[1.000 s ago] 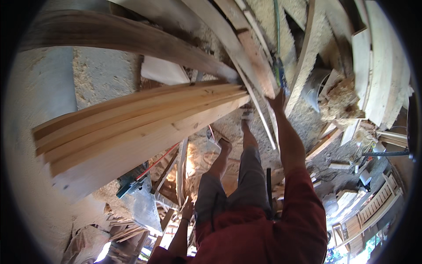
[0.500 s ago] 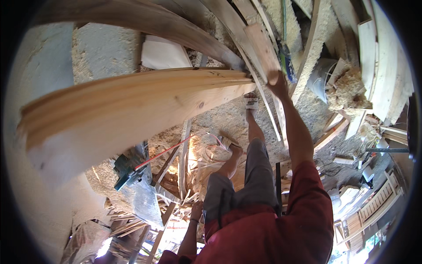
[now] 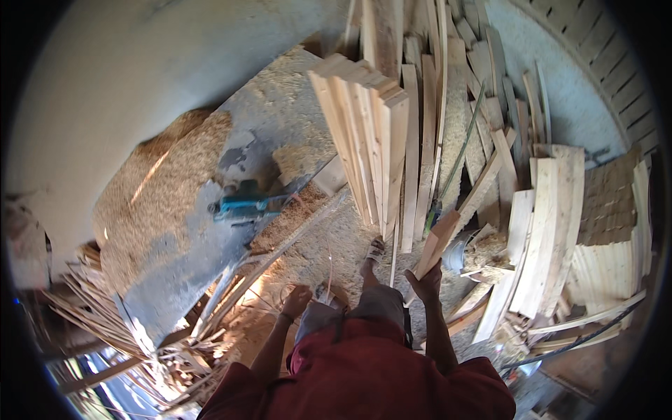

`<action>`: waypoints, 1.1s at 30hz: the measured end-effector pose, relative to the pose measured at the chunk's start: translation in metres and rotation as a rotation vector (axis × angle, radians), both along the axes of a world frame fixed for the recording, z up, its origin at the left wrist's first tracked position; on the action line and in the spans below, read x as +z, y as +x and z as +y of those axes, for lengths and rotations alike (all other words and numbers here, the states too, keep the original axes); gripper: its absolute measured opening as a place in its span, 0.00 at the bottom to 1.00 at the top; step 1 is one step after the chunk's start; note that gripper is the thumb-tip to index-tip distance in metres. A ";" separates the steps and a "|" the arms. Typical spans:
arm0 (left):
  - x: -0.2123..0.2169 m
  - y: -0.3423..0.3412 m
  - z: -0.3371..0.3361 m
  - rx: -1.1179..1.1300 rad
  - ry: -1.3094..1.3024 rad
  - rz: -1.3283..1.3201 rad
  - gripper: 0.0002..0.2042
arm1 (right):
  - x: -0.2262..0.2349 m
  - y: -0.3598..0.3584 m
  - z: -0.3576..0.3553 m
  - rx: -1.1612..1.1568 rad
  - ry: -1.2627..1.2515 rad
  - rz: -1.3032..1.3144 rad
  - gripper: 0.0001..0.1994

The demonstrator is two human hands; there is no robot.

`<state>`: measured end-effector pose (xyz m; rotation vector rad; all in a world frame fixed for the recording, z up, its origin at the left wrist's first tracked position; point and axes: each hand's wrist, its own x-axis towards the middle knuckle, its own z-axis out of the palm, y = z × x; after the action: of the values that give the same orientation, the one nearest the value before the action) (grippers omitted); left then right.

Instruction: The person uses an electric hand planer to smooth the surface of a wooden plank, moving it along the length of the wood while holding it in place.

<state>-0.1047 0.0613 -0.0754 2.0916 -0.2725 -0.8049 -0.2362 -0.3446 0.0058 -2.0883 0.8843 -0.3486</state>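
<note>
My right hand (image 3: 426,282) grips the near end of a wooden plank (image 3: 455,217), which slants away up and to the right. To the left of my legs, my left hand (image 3: 297,301) hangs low with its fingers curled, and nothing shows in it. Just ahead of my feet a bundle of pale timber boards (image 3: 364,133) stands on end, apart from both hands. Further left, a teal power planer (image 3: 246,204) rests by a grey, shaving-strewn surface.
Long offcuts (image 3: 483,105) lean along the far right, beside stacked pale boards (image 3: 542,238). Thin wood strips (image 3: 105,315) lie heaped at lower left. Sawdust (image 3: 164,189) is piled on the grey surface (image 3: 189,262). A thin cord trails near my left hand.
The view has swung, so the timber boards now stand farther off and more upright. My right arm has come down from outstretched, still holding a plank. My left hand shows higher in the picture.
</note>
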 end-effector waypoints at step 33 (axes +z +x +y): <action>0.211 -0.020 -0.068 0.298 -0.990 -0.513 0.39 | 0.184 0.256 -0.043 0.443 -0.473 -0.472 0.16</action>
<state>-0.1250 -0.0071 0.1356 1.2915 -0.4949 0.0961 0.0197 -0.3877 0.1898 -2.3981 0.0484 -0.8244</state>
